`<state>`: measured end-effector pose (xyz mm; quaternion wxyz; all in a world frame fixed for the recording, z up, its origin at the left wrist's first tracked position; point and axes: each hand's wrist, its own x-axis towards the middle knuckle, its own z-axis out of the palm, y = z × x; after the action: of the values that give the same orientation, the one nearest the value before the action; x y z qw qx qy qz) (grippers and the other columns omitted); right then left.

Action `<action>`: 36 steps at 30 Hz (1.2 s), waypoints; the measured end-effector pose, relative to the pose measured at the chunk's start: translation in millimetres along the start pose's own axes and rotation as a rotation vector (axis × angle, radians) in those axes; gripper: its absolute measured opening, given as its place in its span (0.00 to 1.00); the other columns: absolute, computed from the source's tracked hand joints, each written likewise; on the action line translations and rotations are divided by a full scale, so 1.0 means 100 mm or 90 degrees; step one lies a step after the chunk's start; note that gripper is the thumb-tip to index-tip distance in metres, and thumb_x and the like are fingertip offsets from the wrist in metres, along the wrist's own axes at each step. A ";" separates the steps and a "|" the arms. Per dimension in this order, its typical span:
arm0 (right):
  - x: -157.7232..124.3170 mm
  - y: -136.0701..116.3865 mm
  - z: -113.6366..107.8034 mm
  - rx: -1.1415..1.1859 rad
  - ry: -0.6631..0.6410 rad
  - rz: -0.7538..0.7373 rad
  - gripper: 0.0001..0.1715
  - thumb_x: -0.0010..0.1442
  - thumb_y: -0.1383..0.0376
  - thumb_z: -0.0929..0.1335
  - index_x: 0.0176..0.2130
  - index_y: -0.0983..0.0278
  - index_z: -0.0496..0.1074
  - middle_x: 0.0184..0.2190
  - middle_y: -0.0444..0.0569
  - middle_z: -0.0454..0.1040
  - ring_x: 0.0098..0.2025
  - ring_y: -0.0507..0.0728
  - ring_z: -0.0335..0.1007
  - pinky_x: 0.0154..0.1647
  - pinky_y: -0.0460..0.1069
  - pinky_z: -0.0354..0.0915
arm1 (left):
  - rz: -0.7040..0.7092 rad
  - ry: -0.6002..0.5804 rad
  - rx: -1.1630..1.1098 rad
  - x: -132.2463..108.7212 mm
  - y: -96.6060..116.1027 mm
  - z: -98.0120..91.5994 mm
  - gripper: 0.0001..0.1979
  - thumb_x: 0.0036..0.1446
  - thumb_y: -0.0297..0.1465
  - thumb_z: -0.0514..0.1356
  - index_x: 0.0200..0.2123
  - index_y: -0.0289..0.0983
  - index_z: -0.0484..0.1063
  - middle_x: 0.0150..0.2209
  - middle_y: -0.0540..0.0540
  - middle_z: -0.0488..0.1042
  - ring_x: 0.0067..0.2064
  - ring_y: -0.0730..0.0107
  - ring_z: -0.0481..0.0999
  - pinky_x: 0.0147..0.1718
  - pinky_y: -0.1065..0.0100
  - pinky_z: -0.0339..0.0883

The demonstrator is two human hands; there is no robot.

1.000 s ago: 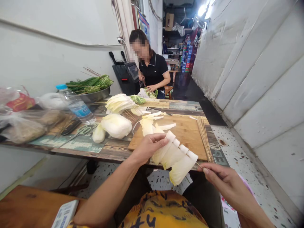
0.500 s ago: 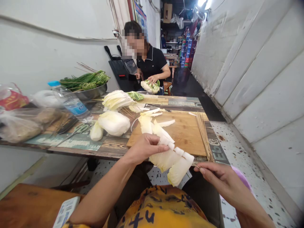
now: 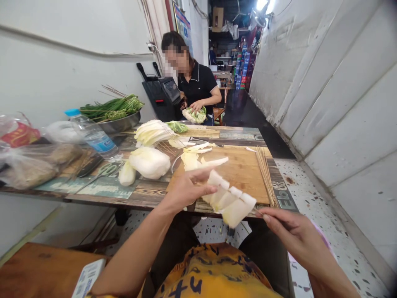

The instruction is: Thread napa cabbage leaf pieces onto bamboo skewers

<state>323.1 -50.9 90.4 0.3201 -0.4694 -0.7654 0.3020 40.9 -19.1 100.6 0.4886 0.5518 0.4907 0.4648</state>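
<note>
Currently pinching the upper-left end of the leaves (image 3: 239,210) with the left hand (image 3: 187,190), thumb against fingers, and gripping the skewer (image 3: 257,211) just past the lower-right leaf with the right hand (image 3: 288,227). Held just below the centre of the frame, a little to the right, across the near edge of the board (image 3: 248,174) and worktop (image 3: 151,191): a row of leaves side by side, with thick white ends folded along the top and thin yellowish parts drooping below. Best, probably, to steady the skewer from the right and ease each leaf along with light pressure from the left, through the firm white part rather than the thin part, likelier to tear. Aim for even folds and regular gaps. Watch for the skewer's point near the left fingers; impossible to make out, so better to push slowly and stay off its line. Leave a bare length at the right for gripping. Note the loose skewers (image 3: 266,176) along the board's right side and the strips (image 3: 215,161) at its upper left, both clear of the hands.
</note>
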 end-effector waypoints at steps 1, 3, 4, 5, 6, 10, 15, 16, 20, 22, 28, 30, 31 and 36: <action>-0.01 -0.01 -0.03 -0.024 0.060 -0.008 0.14 0.61 0.59 0.64 0.39 0.60 0.78 0.36 0.48 0.81 0.36 0.58 0.78 0.38 0.50 0.73 | 0.057 0.059 0.027 0.00 0.01 -0.02 0.29 0.43 0.36 0.69 0.52 0.40 0.72 0.50 0.41 0.76 0.50 0.57 0.74 0.46 0.62 0.66; -0.02 -0.01 -0.07 -0.088 0.197 -0.031 0.12 0.61 0.60 0.65 0.40 0.58 0.78 0.36 0.48 0.81 0.35 0.58 0.77 0.38 0.51 0.73 | 0.159 0.187 0.102 0.00 -0.01 -0.04 0.32 0.48 0.36 0.67 0.57 0.40 0.66 0.53 0.40 0.73 0.53 0.57 0.72 0.49 0.60 0.65; -0.02 -0.01 -0.07 -0.125 0.254 -0.050 0.12 0.61 0.61 0.65 0.40 0.58 0.77 0.36 0.49 0.81 0.36 0.58 0.77 0.38 0.51 0.72 | 0.206 0.244 0.159 -0.01 -0.05 -0.03 0.29 0.51 0.37 0.65 0.57 0.39 0.66 0.53 0.40 0.73 0.54 0.57 0.71 0.50 0.59 0.65; -0.02 0.02 -0.04 -0.162 0.288 -0.075 0.12 0.61 0.62 0.65 0.41 0.59 0.77 0.37 0.49 0.80 0.36 0.58 0.77 0.39 0.51 0.72 | 0.253 0.293 0.230 -0.02 -0.10 0.00 0.26 0.53 0.36 0.63 0.56 0.39 0.68 0.52 0.40 0.73 0.54 0.57 0.71 0.52 0.58 0.64; -0.01 0.05 0.01 -0.200 0.303 -0.102 0.12 0.62 0.64 0.65 0.43 0.59 0.76 0.38 0.50 0.80 0.37 0.58 0.77 0.40 0.51 0.71 | 0.304 0.331 0.309 -0.03 -0.17 0.04 0.23 0.55 0.35 0.62 0.54 0.38 0.69 0.52 0.40 0.73 0.54 0.57 0.71 0.54 0.57 0.63; 0.05 0.29 0.36 -0.383 0.244 -0.166 0.16 0.65 0.68 0.61 0.46 0.64 0.75 0.35 0.52 0.80 0.34 0.57 0.76 0.34 0.49 0.68 | 0.470 0.321 0.564 -0.12 -0.52 0.23 0.22 0.59 0.26 0.56 0.56 0.39 0.65 0.55 0.38 0.71 0.58 0.59 0.67 0.57 0.54 0.60; 0.03 0.54 0.66 -0.449 0.165 -0.130 0.16 0.66 0.67 0.60 0.44 0.66 0.76 0.27 0.51 0.77 0.28 0.55 0.72 0.26 0.47 0.60 | 0.509 0.175 0.647 -0.23 -0.87 0.30 0.25 0.57 0.20 0.52 0.58 0.39 0.63 0.54 0.38 0.72 0.59 0.58 0.66 0.56 0.52 0.60; 0.03 0.55 0.66 -0.446 0.156 -0.125 0.16 0.66 0.67 0.60 0.43 0.65 0.76 0.27 0.50 0.77 0.27 0.55 0.72 0.26 0.47 0.60 | 0.508 0.179 0.647 -0.24 -0.91 0.29 0.25 0.57 0.19 0.52 0.57 0.39 0.64 0.53 0.38 0.72 0.58 0.58 0.66 0.56 0.52 0.60; 0.04 0.52 0.60 -0.421 0.129 -0.113 0.17 0.66 0.67 0.60 0.40 0.65 0.77 0.28 0.50 0.77 0.28 0.54 0.73 0.28 0.46 0.61 | 0.478 0.227 0.664 -0.22 -1.00 0.23 0.24 0.56 0.19 0.52 0.56 0.40 0.66 0.51 0.40 0.74 0.57 0.58 0.68 0.54 0.53 0.61; 0.05 0.51 0.57 -0.407 0.123 -0.108 0.17 0.66 0.67 0.60 0.39 0.65 0.76 0.28 0.50 0.77 0.28 0.55 0.74 0.28 0.46 0.62 | 0.445 0.218 0.698 -0.16 -0.99 0.24 0.24 0.58 0.21 0.50 0.57 0.39 0.64 0.53 0.40 0.73 0.59 0.57 0.66 0.55 0.52 0.59; 0.03 0.58 0.57 -0.358 0.143 -0.101 0.16 0.66 0.68 0.59 0.39 0.66 0.75 0.32 0.52 0.79 0.32 0.56 0.76 0.33 0.47 0.68 | 0.272 0.114 0.785 0.06 -0.86 0.27 0.26 0.63 0.35 0.49 0.62 0.32 0.56 0.60 0.35 0.65 0.62 0.54 0.61 0.60 0.51 0.52; 0.02 0.60 0.56 -0.345 0.159 -0.096 0.16 0.66 0.67 0.59 0.40 0.66 0.75 0.34 0.54 0.79 0.33 0.57 0.76 0.35 0.49 0.69 | 0.249 0.099 0.801 0.12 -0.84 0.22 0.24 0.63 0.38 0.49 0.58 0.33 0.62 0.59 0.35 0.66 0.62 0.54 0.62 0.60 0.50 0.52; 0.03 0.60 0.56 -0.341 0.165 -0.093 0.16 0.66 0.67 0.59 0.41 0.66 0.74 0.35 0.54 0.79 0.34 0.57 0.76 0.36 0.49 0.69 | 0.250 0.097 0.809 0.15 -0.82 0.18 0.23 0.63 0.39 0.49 0.56 0.33 0.65 0.58 0.35 0.67 0.61 0.53 0.62 0.60 0.50 0.52; 0.07 0.56 0.57 -0.346 0.107 -0.090 0.15 0.65 0.69 0.59 0.40 0.65 0.74 0.33 0.53 0.78 0.33 0.57 0.76 0.34 0.49 0.69 | 0.270 0.177 0.838 0.33 -0.74 -0.16 0.17 0.62 0.36 0.50 0.39 0.34 0.75 0.56 0.34 0.68 0.59 0.50 0.65 0.57 0.48 0.55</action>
<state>305.8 -33.2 13.9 0.2647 -0.5069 -0.8201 0.0228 21.6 18.2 29.8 -0.1153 0.7518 0.6098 0.2226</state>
